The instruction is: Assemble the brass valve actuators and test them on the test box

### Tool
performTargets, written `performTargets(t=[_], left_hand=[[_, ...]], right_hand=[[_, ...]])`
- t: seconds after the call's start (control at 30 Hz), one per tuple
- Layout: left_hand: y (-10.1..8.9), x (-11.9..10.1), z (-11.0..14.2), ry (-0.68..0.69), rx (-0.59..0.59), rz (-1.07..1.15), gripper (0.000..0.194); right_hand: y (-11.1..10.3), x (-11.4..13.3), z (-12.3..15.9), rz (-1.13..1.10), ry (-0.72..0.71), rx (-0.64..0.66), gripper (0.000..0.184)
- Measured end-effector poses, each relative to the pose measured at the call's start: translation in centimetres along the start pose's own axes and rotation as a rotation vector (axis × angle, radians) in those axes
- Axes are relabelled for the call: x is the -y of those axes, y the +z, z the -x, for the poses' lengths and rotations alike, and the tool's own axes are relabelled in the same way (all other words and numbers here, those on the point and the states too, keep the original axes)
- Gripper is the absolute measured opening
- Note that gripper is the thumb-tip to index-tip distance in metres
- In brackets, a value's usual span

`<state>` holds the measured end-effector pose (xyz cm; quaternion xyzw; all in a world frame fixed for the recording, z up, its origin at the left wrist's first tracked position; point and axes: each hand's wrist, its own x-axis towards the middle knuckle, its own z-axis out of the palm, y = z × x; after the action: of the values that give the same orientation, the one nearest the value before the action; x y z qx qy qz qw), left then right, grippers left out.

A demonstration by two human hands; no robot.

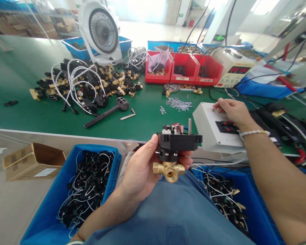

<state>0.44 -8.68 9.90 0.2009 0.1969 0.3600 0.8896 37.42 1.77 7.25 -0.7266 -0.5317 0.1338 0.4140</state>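
Note:
My left hand (144,163) is closed around a motorized valve (171,153), held upright above my lap. Its three-way brass body (170,172) is at the bottom, and the black actuator housing on top is uncovered, showing wires and a metal shaft (190,126). To the right, my right hand (232,110) rests over a grey control box (211,131), its thumb and fingers pinched at a small toggle switch (214,109) on the top face. Black and red terminals (226,127) on the box are partly covered by that hand.
Valve parts (112,80) with white cables are heaped at the table's left, behind a black mallet (107,112) and a hex key (128,115). Metal clips (179,104) lie mid-table before red bins (158,79). A power supply (234,69) stands behind the box. Blue crates (46,211) flank my lap.

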Motion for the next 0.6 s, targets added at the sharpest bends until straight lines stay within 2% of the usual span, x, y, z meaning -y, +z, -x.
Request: performTargets(t=[0.4, 0.6], left_hand=[[-0.27, 0.32, -0.21, 0.011, -0.004, -0.009, 0.050], [-0.11, 0.27, -0.10, 0.015, 0.011, 0.059, 0.051]], right_hand=[[-0.21, 0.19, -0.04, 0.027, 0.013, 0.006, 0.037], [-0.20, 0.52, 0.13, 0.029, 0.027, 0.007, 0.034]])
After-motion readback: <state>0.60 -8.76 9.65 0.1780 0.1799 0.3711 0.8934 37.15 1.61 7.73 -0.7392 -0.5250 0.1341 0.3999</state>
